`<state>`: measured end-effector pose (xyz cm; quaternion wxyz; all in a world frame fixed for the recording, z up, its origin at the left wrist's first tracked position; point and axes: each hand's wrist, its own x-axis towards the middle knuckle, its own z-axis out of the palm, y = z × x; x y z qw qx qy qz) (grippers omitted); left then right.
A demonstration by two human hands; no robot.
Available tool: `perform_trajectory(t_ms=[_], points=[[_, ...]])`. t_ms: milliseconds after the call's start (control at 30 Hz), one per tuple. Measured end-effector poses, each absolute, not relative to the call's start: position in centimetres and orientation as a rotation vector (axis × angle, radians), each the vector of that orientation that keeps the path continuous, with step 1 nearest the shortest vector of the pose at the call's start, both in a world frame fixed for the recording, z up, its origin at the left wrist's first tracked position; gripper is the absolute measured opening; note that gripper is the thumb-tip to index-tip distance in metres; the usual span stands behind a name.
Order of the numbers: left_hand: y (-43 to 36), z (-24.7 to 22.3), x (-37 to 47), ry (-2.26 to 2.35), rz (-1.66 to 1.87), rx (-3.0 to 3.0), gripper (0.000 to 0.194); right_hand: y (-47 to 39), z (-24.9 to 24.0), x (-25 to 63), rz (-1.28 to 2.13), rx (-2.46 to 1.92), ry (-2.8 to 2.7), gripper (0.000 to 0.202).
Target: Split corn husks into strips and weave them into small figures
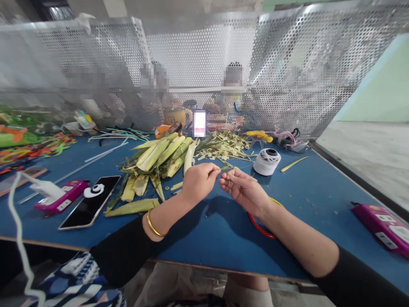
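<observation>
Near the middle of the blue table (306,213), my left hand (200,181) is closed in a pinch on a thin green strip (226,169). Close to its right, my right hand (244,189) has its thumb and forefinger pressed together at the other side of that strip, its remaining fingers curled. The two hands nearly touch. Behind my left hand lies a heap of green husks (162,155). A pile of shredded husk pieces (223,146) spreads behind both hands. A white thread spool (267,162) stands to the right, and a red and yellow ring (260,229) lies partly under my right forearm.
At left lie a black phone (91,202) and a magenta power strip (65,196). Another magenta power strip (383,224) is at right. Coloured strips (38,149) lie far left. A perforated metal screen (198,51) rises behind the table, with people beyond it.
</observation>
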<state>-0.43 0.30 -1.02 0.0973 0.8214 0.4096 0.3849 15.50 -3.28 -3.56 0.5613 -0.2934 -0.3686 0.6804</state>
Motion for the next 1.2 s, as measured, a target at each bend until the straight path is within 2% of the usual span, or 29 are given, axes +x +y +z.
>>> perform_trajectory(t_ms=[100,267,400,600,767,933,1067,1200], points=[[0.6,-1.1,-0.5,1.245,1.081,2.430,0.016,-3.5,-3.5,15.4,1.426,-0.789,-1.054,0.021],[0.5,-0.9,-0.5,1.276,0.946,2.476,0.016,-4.0,-2.6,15.9,0.931,-0.981,-1.542,0.016],[0.0,-0.7,-0.4,1.312,0.818,2.544,0.018,-4.4,-1.8,16.1,0.634,-0.958,-1.753,0.020],[-0.7,-1.1,0.2,1.254,0.752,2.464,0.021,-3.8,-2.2,16.6,0.745,-1.129,-1.664,0.015],[-0.9,-1.3,0.6,1.157,0.681,2.149,0.022,-3.7,-2.0,16.9,0.581,-1.220,-1.707,0.011],[-0.9,-0.9,0.7,1.062,0.616,1.586,0.015,-3.6,-1.2,17.0,0.909,-1.121,-1.479,0.016],[-0.7,-0.7,0.8,1.043,0.643,1.429,0.009,-3.5,-1.0,17.0,1.183,-1.015,-1.357,0.020],[-0.6,-0.7,0.9,1.061,0.639,1.372,0.006,-3.4,-1.3,16.9,1.052,-1.065,-1.458,0.019]])
